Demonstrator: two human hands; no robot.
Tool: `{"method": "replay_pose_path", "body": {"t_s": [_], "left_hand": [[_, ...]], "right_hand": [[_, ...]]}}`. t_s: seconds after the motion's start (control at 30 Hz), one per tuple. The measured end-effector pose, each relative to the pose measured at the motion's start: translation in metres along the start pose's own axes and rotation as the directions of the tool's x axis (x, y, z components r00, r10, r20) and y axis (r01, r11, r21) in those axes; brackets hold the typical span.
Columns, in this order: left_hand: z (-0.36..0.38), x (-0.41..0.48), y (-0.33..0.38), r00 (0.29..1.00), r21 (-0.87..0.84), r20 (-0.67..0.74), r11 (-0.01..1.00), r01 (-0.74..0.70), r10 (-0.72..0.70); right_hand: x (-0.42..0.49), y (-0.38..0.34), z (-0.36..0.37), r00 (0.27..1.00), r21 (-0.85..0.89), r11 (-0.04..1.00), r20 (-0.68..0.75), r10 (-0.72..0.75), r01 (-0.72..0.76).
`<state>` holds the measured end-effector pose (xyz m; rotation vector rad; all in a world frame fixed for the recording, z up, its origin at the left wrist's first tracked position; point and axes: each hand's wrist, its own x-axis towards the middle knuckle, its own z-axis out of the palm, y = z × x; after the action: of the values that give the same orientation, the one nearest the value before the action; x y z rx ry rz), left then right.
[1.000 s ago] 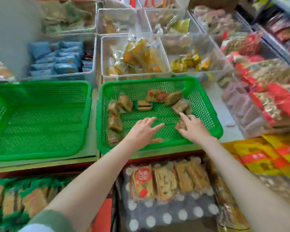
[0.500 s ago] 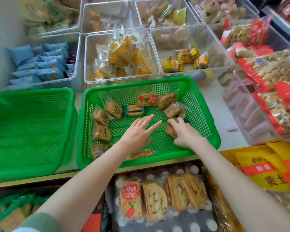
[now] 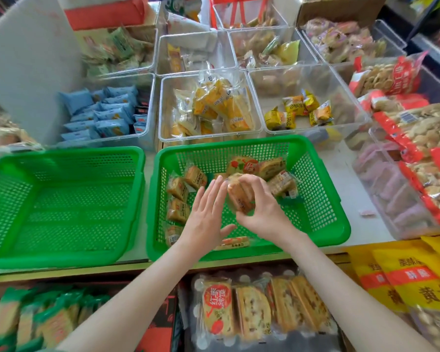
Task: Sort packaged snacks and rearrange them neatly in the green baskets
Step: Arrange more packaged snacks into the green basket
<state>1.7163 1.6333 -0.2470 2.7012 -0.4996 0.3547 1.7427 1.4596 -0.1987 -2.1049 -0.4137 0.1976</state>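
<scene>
right hand (image 3: 262,212) | lifted snack packet (image 3: 239,196) off basket (image 3: 226,146) floor | left hand (image 3: 206,212) raised beside it

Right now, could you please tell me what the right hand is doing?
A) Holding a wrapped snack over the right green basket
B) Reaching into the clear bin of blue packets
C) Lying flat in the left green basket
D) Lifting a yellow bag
A: the right hand has its fingers curled round a wrapped snack over the right green basket, while the left hand is open beside it.
</scene>
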Motion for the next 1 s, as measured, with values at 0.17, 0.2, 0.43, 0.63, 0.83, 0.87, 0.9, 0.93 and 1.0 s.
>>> {"method": "replay_pose_path", "body": {"t_s": [0.17,0.2,0.43,0.63,0.83,0.87,0.9,0.93,1.0], "left_hand": [[-0.033,-0.031,-0.023,0.988,0.028,-0.155,0.999,-0.023,0.027],[-0.041,-0.040,-0.029,0.987,0.022,-0.158,1.000,-0.004,0.007],[-0.102,-0.132,-0.083,0.942,-0.111,-0.138,0.950,0.292,-0.306],[-0.160,-0.234,-0.155,0.890,-0.136,-0.135,0.898,0.419,-0.436],[-0.228,-0.356,-0.251,0.845,-0.042,-0.073,0.848,0.528,-0.530],[-0.239,-0.376,-0.266,0.834,-0.023,-0.067,0.836,0.548,-0.548],[-0.250,-0.396,-0.281,0.821,-0.005,-0.065,0.823,0.569,-0.568],[-0.262,-0.416,-0.295,0.800,0.008,-0.062,0.801,0.599,-0.597],[-0.280,-0.453,-0.319,0.740,0.030,-0.072,0.741,0.671,-0.668]], "right_hand": [[-0.010,-0.033,0.038,0.996,0.243,0.968,0.080,0.047,-0.065],[-0.011,-0.040,0.046,0.991,0.257,0.963,0.125,0.047,-0.079],[-0.015,-0.092,0.129,0.947,0.321,0.940,0.321,0.012,-0.120],[-0.020,-0.146,0.240,0.954,0.421,0.887,0.293,0.065,-0.189],[-0.021,-0.223,0.375,0.949,0.362,0.899,0.276,0.149,-0.247],[-0.020,-0.235,0.399,0.947,0.333,0.914,0.294,0.131,-0.230],[-0.019,-0.248,0.422,0.943,0.310,0.928,0.315,0.105,-0.207],[-0.017,-0.262,0.446,0.937,0.299,0.935,0.340,0.084,-0.192],[-0.014,-0.287,0.488,0.912,0.295,0.936,0.407,0.057,-0.191]]}}
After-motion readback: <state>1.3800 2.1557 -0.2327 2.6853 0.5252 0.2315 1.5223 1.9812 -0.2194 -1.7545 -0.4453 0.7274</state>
